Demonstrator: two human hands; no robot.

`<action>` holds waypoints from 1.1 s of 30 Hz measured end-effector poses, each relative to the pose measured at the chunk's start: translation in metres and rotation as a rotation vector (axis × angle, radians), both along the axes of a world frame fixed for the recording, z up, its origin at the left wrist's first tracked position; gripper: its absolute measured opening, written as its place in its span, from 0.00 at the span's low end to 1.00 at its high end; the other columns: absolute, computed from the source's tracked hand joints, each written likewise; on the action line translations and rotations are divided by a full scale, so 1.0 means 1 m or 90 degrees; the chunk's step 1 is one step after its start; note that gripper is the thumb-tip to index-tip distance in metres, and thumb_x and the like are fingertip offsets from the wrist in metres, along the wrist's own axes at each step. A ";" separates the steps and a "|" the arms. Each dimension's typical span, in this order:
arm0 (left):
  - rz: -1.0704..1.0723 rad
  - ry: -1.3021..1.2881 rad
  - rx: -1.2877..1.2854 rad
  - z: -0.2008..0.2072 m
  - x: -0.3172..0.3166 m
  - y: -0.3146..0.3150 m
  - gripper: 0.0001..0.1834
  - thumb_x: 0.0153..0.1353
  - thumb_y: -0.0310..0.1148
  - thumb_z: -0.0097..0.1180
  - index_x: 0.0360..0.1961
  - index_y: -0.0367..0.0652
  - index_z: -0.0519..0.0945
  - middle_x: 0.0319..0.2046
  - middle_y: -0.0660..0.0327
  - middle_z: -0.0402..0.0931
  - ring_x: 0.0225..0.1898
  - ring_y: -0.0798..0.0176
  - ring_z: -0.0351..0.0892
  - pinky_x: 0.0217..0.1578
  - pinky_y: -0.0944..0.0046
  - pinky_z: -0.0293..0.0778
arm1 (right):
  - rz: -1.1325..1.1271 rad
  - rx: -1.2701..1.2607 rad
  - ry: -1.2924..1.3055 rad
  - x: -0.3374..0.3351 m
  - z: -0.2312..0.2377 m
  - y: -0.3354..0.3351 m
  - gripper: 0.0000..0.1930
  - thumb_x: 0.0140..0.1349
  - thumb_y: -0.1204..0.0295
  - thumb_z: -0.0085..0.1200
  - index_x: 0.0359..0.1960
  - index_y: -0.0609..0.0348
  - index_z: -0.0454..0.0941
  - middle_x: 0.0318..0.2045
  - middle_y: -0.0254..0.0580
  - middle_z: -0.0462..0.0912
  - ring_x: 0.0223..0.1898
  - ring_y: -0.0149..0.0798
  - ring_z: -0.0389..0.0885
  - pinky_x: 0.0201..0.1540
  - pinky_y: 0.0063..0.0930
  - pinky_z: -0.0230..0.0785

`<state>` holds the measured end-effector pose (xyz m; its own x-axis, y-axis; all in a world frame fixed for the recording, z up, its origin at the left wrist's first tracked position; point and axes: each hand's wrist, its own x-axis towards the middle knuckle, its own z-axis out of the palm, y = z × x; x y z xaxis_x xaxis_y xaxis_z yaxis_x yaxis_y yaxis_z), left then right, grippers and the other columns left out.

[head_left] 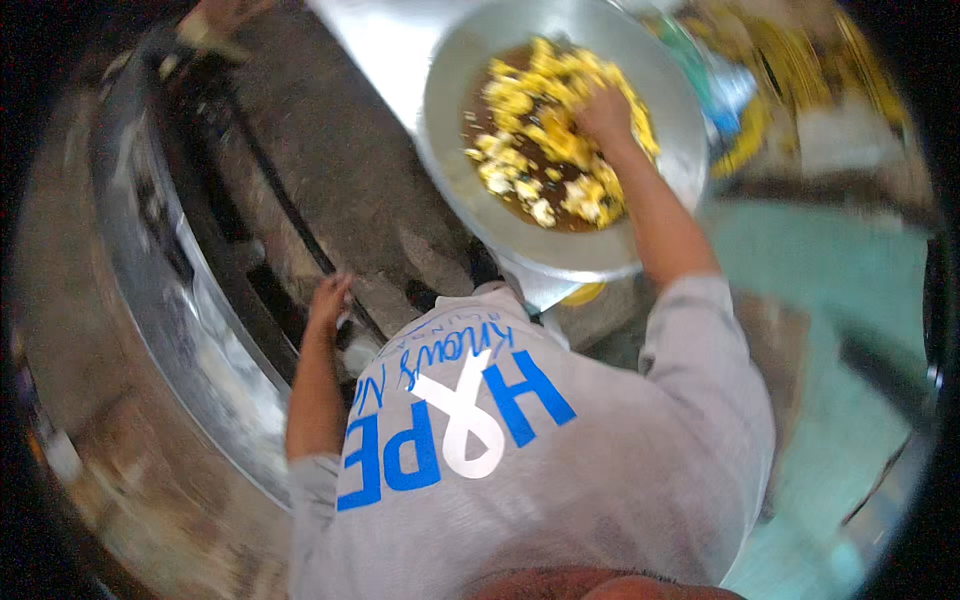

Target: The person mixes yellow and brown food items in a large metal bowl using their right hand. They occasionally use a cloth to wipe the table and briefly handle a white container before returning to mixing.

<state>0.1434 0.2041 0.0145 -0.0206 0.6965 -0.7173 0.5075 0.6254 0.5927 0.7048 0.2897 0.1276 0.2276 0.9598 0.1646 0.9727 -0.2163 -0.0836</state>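
A wide round metal basin (455, 185) holds brown liquid with many soft yellow and whitish pieces (515, 95) heaped in it. My right hand (605, 118) reaches down among these pieces, its fingers curled into them and partly hidden. Off to the left, my left hand (330, 300) is closed around a long, thin dark rod (280, 195). This rod slants from the upper left down past the hand. Motion blur softens both hands, and the exact kind of the yellow pieces cannot be made out.
A large curved metal vessel or rim (190, 260) stands along my left side. Under the basin is a shiny metal surface (375, 50). Green and blue plastic (715, 85) and more yellow material (800, 50) lie beyond its right side. Another person's limb (220, 20) shows at the upper left.
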 end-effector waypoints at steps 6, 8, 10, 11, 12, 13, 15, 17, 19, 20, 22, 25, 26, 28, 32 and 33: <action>-0.015 -0.065 -0.020 -0.040 -0.111 -0.122 0.08 0.57 0.37 0.53 0.35 0.47 0.74 0.24 0.68 0.68 0.20 0.70 0.68 0.16 0.68 0.62 | -0.089 -0.247 0.025 0.021 0.007 0.051 0.11 0.46 0.67 0.54 0.26 0.62 0.80 0.28 0.55 0.80 0.32 0.51 0.79 0.35 0.39 0.73; -0.127 -0.072 0.108 -0.060 -0.149 -0.164 0.09 0.58 0.34 0.51 0.39 0.46 0.75 0.33 0.66 0.74 0.23 0.69 0.70 0.21 0.65 0.65 | -0.041 -0.242 0.045 0.021 -0.015 0.056 0.11 0.50 0.68 0.56 0.27 0.64 0.80 0.29 0.54 0.80 0.32 0.49 0.79 0.36 0.39 0.73; -0.006 -0.099 -0.023 -0.050 -0.138 -0.173 0.11 0.58 0.33 0.49 0.42 0.46 0.75 0.39 0.64 0.76 0.26 0.68 0.71 0.25 0.63 0.66 | 0.003 -0.218 0.031 0.014 -0.016 0.046 0.14 0.52 0.64 0.58 0.28 0.66 0.79 0.30 0.55 0.80 0.33 0.50 0.79 0.38 0.39 0.72; 0.030 -0.073 -0.086 -0.037 -0.125 -0.162 0.12 0.57 0.35 0.50 0.43 0.47 0.74 0.39 0.64 0.76 0.27 0.66 0.71 0.26 0.62 0.66 | -0.010 -0.283 -0.006 0.018 -0.016 0.042 0.13 0.53 0.65 0.56 0.28 0.66 0.79 0.31 0.56 0.79 0.34 0.51 0.78 0.38 0.40 0.71; 0.045 -0.032 -0.130 -0.032 -0.117 -0.162 0.13 0.57 0.36 0.51 0.43 0.47 0.74 0.38 0.64 0.75 0.29 0.65 0.71 0.28 0.61 0.67 | -0.064 -0.146 0.086 0.026 -0.031 0.038 0.14 0.54 0.64 0.55 0.27 0.67 0.78 0.30 0.58 0.79 0.34 0.52 0.78 0.37 0.40 0.71; 0.063 -0.011 -0.162 -0.031 -0.113 -0.165 0.14 0.56 0.37 0.52 0.43 0.47 0.74 0.38 0.63 0.74 0.31 0.64 0.72 0.29 0.61 0.67 | -0.101 -0.147 0.091 0.025 -0.037 0.038 0.16 0.54 0.62 0.54 0.26 0.68 0.78 0.28 0.59 0.79 0.33 0.53 0.78 0.36 0.40 0.71; 0.224 -0.072 -0.222 -0.033 -0.100 -0.164 0.15 0.55 0.39 0.53 0.43 0.47 0.75 0.37 0.63 0.73 0.34 0.63 0.72 0.32 0.59 0.68 | -0.137 -0.106 0.120 0.025 -0.029 0.034 0.18 0.56 0.61 0.50 0.30 0.68 0.78 0.31 0.57 0.79 0.35 0.49 0.80 0.39 0.41 0.72; -0.527 0.234 0.276 -0.058 -0.145 -0.162 0.17 0.55 0.37 0.54 0.47 0.46 0.75 0.38 0.63 0.75 0.35 0.65 0.72 0.33 0.61 0.70 | -0.023 -0.164 0.064 0.019 -0.018 0.027 0.18 0.58 0.60 0.45 0.30 0.65 0.78 0.20 0.49 0.79 0.21 0.45 0.80 0.32 0.40 0.73; -0.305 0.133 0.183 -0.060 -0.137 -0.155 0.19 0.54 0.36 0.56 0.48 0.46 0.75 0.38 0.63 0.76 0.33 0.66 0.73 0.31 0.64 0.70 | 0.017 -0.056 0.378 -0.025 0.006 0.001 0.19 0.57 0.58 0.47 0.31 0.66 0.78 0.21 0.51 0.79 0.26 0.45 0.80 0.32 0.37 0.72; -0.247 0.105 0.138 -0.060 -0.126 -0.147 0.20 0.54 0.36 0.56 0.49 0.46 0.74 0.37 0.64 0.76 0.31 0.66 0.73 0.30 0.65 0.69 | -0.085 -0.341 0.254 -0.035 0.011 -0.009 0.17 0.52 0.59 0.54 0.39 0.56 0.77 0.32 0.56 0.79 0.33 0.49 0.78 0.38 0.41 0.70; 0.031 0.008 -0.066 -0.056 -0.108 -0.143 0.21 0.55 0.38 0.56 0.50 0.45 0.73 0.36 0.65 0.76 0.29 0.68 0.73 0.26 0.66 0.68 | -0.116 -0.390 0.207 -0.097 0.055 -0.041 0.22 0.48 0.65 0.59 0.40 0.70 0.73 0.46 0.61 0.72 0.47 0.54 0.73 0.49 0.41 0.66; 0.112 0.011 -0.135 -0.046 -0.092 -0.128 0.22 0.55 0.40 0.56 0.50 0.44 0.73 0.33 0.64 0.77 0.28 0.68 0.73 0.24 0.66 0.67 | -0.002 -0.376 0.169 -0.092 0.036 -0.060 0.15 0.49 0.75 0.54 0.37 0.74 0.73 0.32 0.60 0.78 0.36 0.55 0.78 0.36 0.43 0.71; 0.082 0.026 -0.133 -0.030 -0.084 -0.114 0.22 0.55 0.41 0.56 0.49 0.43 0.73 0.33 0.64 0.77 0.29 0.68 0.73 0.24 0.65 0.67 | -0.022 -0.332 0.135 -0.083 0.019 -0.059 0.10 0.49 0.76 0.53 0.32 0.73 0.75 0.33 0.60 0.78 0.35 0.54 0.78 0.35 0.44 0.70; 0.092 -0.022 -0.129 -0.040 -0.105 -0.120 0.19 0.55 0.40 0.56 0.46 0.42 0.75 0.32 0.63 0.77 0.29 0.68 0.73 0.25 0.64 0.67 | -0.169 -0.290 0.208 -0.085 0.025 -0.049 0.08 0.48 0.76 0.51 0.26 0.72 0.76 0.31 0.61 0.78 0.33 0.55 0.79 0.35 0.43 0.71; 0.086 -0.038 -0.074 -0.044 -0.115 -0.115 0.14 0.56 0.39 0.55 0.38 0.41 0.78 0.32 0.63 0.76 0.29 0.68 0.72 0.27 0.65 0.68 | -0.234 -0.137 0.162 -0.058 0.033 -0.056 0.09 0.50 0.75 0.51 0.30 0.69 0.78 0.29 0.56 0.80 0.34 0.53 0.80 0.36 0.41 0.72; 0.070 -0.025 -0.067 -0.055 -0.123 -0.116 0.15 0.56 0.40 0.54 0.38 0.40 0.78 0.32 0.62 0.77 0.29 0.67 0.73 0.29 0.65 0.68 | -0.247 -0.110 0.147 -0.055 0.036 -0.060 0.09 0.50 0.75 0.51 0.30 0.68 0.78 0.28 0.55 0.80 0.33 0.52 0.80 0.35 0.41 0.72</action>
